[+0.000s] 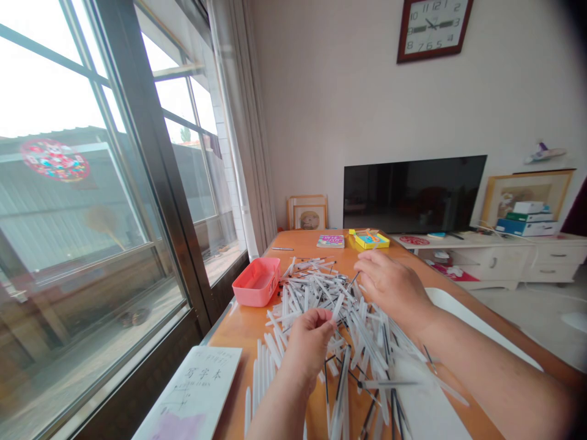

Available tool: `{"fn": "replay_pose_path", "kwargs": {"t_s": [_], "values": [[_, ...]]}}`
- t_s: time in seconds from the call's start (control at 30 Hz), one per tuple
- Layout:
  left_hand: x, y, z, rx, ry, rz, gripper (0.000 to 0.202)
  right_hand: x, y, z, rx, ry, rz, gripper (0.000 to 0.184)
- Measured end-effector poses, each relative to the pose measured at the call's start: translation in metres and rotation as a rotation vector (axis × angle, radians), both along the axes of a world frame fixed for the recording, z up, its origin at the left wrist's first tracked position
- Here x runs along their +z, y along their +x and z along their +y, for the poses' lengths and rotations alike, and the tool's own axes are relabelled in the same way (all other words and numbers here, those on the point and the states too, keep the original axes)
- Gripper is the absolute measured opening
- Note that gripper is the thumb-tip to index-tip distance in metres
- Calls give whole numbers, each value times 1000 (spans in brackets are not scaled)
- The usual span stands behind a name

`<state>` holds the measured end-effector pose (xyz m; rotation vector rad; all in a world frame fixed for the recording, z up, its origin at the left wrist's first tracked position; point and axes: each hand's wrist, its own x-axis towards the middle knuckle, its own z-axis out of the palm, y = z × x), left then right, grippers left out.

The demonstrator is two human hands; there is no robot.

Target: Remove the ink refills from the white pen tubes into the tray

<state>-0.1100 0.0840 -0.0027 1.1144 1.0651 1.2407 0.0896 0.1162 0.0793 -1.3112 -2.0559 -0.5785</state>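
A translucent white pen barrel [338, 305] is pinched between the thumb and fingertips of my left hand [312, 339], low over the heap. Farther forward and to the right, my right hand [389, 284] has its fingers closed on a thin dark pen refill [353, 280] that slants down toward the pile. Both hands are over a loose heap of pen parts [316, 286], with whitish barrels and slim black pieces lying crosswise. Several white barrels [262, 366] lie roughly side by side to the left of my left forearm. My palms hide part of the heap.
A pink plastic basket [257, 282] stands left on the orange table [298, 240]. A writing booklet [197, 391] lies front left. A small purple book [331, 241] and a yellow box [372, 239] sit at the far end. A white tray [463, 308] lies beneath my right forearm.
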Motion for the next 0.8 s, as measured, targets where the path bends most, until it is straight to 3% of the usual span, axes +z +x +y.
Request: {"fn": "replay_pose_path", "kwargs": {"t_s": [0.27,0.5,0.8], "values": [[-9,0,4,-20,26,25,31,-4,-4,-4,-2,-10,-55,25],[-8,0,4,-6,16,56,32,-4,-4,-7,6,-26,-65,25],[-13,2,7,-5,9,75,25,-14,-8,-18,124,-32,27,30]]}}
